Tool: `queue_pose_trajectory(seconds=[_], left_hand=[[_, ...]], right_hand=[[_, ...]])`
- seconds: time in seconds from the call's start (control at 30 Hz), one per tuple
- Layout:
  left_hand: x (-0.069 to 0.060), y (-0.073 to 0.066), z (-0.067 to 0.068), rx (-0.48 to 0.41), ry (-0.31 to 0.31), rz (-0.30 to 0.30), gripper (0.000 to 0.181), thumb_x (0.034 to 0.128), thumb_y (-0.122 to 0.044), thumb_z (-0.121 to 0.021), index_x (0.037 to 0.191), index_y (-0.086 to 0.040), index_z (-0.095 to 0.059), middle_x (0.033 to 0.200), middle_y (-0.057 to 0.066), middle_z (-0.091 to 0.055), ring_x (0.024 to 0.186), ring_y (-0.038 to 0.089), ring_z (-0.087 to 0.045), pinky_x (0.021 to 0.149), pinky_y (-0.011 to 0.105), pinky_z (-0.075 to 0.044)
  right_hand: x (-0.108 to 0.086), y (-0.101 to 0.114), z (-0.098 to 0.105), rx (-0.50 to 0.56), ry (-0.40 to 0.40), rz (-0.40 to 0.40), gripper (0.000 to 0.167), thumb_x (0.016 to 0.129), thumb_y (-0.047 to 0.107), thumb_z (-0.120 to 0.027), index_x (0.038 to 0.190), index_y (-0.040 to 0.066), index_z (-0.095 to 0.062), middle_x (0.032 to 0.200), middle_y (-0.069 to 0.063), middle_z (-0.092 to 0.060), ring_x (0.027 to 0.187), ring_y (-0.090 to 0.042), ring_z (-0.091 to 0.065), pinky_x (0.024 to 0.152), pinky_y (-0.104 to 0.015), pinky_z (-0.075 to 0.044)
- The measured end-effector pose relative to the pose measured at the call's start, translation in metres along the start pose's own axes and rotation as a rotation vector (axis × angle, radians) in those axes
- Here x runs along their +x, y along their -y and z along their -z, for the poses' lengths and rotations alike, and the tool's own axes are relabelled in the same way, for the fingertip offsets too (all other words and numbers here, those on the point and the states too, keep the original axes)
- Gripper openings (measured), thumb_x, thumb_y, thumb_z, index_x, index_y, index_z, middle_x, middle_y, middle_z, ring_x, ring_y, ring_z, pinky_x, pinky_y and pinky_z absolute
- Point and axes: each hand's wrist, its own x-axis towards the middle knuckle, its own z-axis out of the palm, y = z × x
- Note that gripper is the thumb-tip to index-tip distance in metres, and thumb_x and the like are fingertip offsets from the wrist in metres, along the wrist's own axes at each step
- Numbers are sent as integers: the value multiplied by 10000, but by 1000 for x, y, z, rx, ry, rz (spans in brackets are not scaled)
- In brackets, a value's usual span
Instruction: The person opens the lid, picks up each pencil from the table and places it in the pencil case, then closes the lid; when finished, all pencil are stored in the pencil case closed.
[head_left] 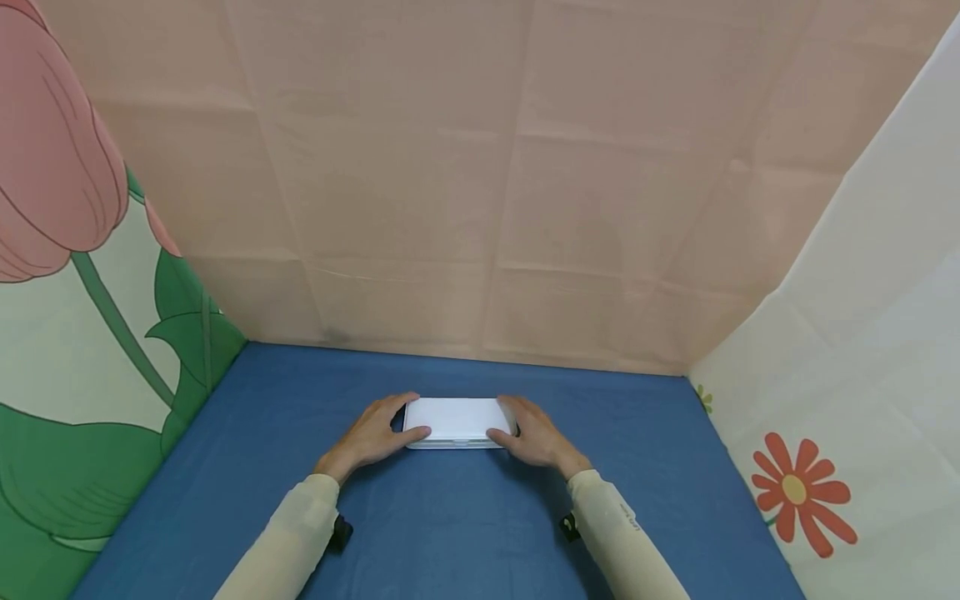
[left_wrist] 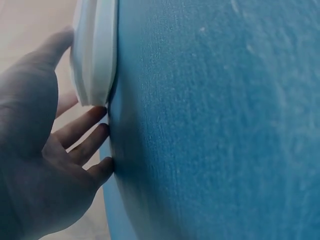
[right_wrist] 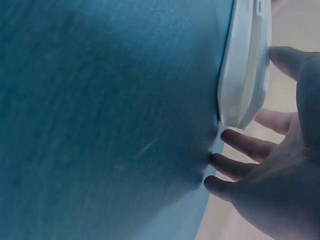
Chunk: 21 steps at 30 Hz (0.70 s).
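Note:
A flat white lidded box [head_left: 454,418] with rounded corners lies on the blue table cover, its long side facing me. My left hand [head_left: 372,435] holds its left end, thumb on the near upper edge and index finger at the far corner. At the opposite end my right hand [head_left: 538,435] grips it the same way. In the left wrist view the box's side [left_wrist: 95,55] shows a seam, and the lower fingers [left_wrist: 90,142] touch the cover. The right wrist view shows the thumb against the lid of the box [right_wrist: 245,75]. Whatever is inside the box is hidden.
The blue cover [head_left: 457,533] spreads around the box. Behind it hangs a creased beige sheet [head_left: 480,183]. A tulip-printed cloth [head_left: 75,358] borders the left, and a white cloth with a red flower [head_left: 802,492] borders the right.

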Motion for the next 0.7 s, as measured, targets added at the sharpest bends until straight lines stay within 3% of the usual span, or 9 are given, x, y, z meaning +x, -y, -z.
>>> queue_pose_trajectory(seconds=[0.33, 0.7], left_hand=[[1, -3, -2, 10, 4, 10, 889, 983, -633, -822, 1690, -186, -523, 1750, 206, -507, 1631, 511, -444, 1283, 779, -402], [2, -7, -1, 0, -25, -4, 849, 960, -534, -890, 1639, -134, -575, 1719, 221, -544, 1603, 498, -495, 1289, 738, -430]], right_hand=[[0, 0, -4, -28, -23, -28, 797, 1076, 538, -741, 1721, 158, -467, 1739, -178, -528, 1624, -444, -486, 1328, -685, -409], [2, 1, -7, -30, -77, -8, 804, 1022, 510, -822, 1663, 114, -540, 1674, -193, -601, 1554, -441, -573, 1290, -650, -475]])
